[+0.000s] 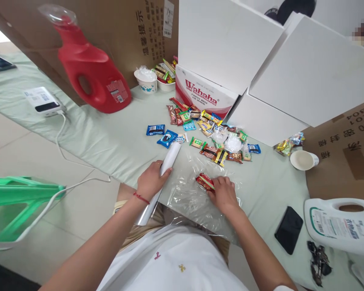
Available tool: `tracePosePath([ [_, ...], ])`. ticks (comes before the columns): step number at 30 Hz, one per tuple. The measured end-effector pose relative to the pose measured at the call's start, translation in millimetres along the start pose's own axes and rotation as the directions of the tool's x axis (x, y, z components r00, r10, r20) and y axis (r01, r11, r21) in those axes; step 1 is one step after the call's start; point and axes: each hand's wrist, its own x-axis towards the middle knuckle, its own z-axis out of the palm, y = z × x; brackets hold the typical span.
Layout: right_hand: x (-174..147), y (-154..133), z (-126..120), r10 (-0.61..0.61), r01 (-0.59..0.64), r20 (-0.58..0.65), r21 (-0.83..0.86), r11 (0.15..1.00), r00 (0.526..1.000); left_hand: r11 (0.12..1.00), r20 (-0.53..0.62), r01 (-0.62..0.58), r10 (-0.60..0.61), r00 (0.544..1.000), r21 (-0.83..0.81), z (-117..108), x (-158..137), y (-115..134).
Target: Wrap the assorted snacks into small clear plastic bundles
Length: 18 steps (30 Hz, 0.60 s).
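My left hand is closed round a roll of clear plastic film, which slants from the cloth down over the table edge near my lap. From the roll a thin transparent sheet spreads to the right across the cloth and hangs over the edge. On that sheet my right hand grips a small bundle of red-wrapped snacks, with a green edge showing between them. Its fingertips are partly hidden. Just beyond lies a loose pile of wrapped snacks, with blue packets at its left.
Behind stand a Wahaha carton and white boxes. A red detergent bottle, paper cup and power bank are on the left. At right are a cup, phone, keys and white bottle.
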Motion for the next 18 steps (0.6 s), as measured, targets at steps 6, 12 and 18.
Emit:
tracePosePath([
  [6,-1.3,19.4,-0.5,0.005,-0.005,-0.018,0.010,1.000,1.000,1.000,-0.018,-0.004,0.005,1.000,0.017,-1.1,-1.6,1.9],
  [12,-5.3,54.1,-16.6,0.086,-0.085,-0.040,0.030,0.996,0.995,1.000,-0.005,0.008,-0.008,1.000,0.019,-4.8,-2.9,4.8],
  [18,-19.8,29.7,-35.5,-0.171,0.176,-0.068,0.084,0.981,0.983,1.000,-0.004,0.004,-0.003,1.000,0.026,-4.4,-2.3,4.7],
])
